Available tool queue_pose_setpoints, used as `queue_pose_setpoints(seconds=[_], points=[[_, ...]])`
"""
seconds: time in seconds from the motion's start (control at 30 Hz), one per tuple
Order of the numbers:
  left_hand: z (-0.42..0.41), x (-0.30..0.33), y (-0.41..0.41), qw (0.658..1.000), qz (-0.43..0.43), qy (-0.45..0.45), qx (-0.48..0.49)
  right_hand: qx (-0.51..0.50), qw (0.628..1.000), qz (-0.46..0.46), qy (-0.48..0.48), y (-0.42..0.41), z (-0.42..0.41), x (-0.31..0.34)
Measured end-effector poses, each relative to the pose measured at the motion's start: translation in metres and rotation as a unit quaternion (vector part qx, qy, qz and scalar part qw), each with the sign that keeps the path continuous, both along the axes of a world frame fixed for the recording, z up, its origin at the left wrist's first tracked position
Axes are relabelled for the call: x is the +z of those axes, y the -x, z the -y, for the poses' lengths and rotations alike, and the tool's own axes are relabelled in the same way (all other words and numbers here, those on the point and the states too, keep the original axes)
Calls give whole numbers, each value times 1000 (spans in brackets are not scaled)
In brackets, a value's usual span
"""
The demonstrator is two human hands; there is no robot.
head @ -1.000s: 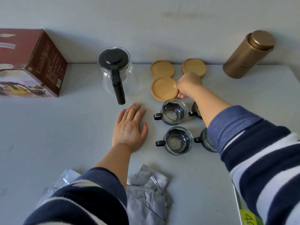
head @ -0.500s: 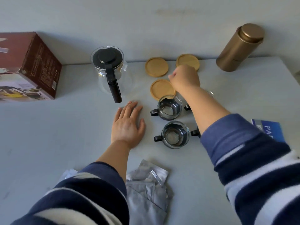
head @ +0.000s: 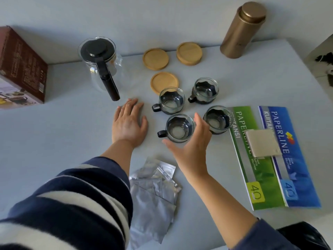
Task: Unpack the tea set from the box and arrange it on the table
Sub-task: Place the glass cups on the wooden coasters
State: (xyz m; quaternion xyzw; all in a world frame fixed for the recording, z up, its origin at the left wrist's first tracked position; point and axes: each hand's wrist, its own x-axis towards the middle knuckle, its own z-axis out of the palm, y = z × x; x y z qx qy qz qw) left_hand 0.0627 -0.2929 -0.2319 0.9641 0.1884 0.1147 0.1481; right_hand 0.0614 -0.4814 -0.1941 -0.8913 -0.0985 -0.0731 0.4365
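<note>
Several glass cups with black handles stand mid-table; the nearest cup point(head: 178, 128) is just in front of my right hand point(head: 191, 143), whose spread fingers curve around its near side without clearly gripping it. My left hand point(head: 128, 123) lies flat on the table to the left of the cups. Three round wooden coasters point(head: 155, 59) point(head: 189, 53) point(head: 164, 82) lie behind the cups; the right rear one looks like a stack of two. A glass teapot point(head: 100, 64) with a black lid and handle stands at the back left. The brown tea-set box point(head: 21, 69) sits at the far left.
A tall gold canister point(head: 242, 31) stands at the back right by the wall. Two Paperline pads, green point(head: 252, 159) and blue point(head: 290, 159), lie at right with a beige card on them. Silver foil packets point(head: 153, 192) lie near the front edge. The table's right edge is close.
My right hand has pulled back from the coasters to the near cup and opened. The head has lifted, bringing the pads at right into view. The left hand has stayed flat.
</note>
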Motion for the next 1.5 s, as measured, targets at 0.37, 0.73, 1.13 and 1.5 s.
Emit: queue_pose_setpoints(seconds=[0.37, 0.73, 1.13, 1.5], points=[[-1, 3, 0, 1000, -12, 13, -1, -31, 997, -45, -57, -2, -6, 2], [-1, 4, 0, 1000, -19, 10, -7, 81, 994, -60, -34, -143, -83, 79], [-2, 2, -2, 999, -15, 28, -9, 50, 994, -90, 42, -245, -169, 20], [-4, 0, -3, 999, -8, 29, -12, 51, 994, -95, 5, -226, -140, 62]])
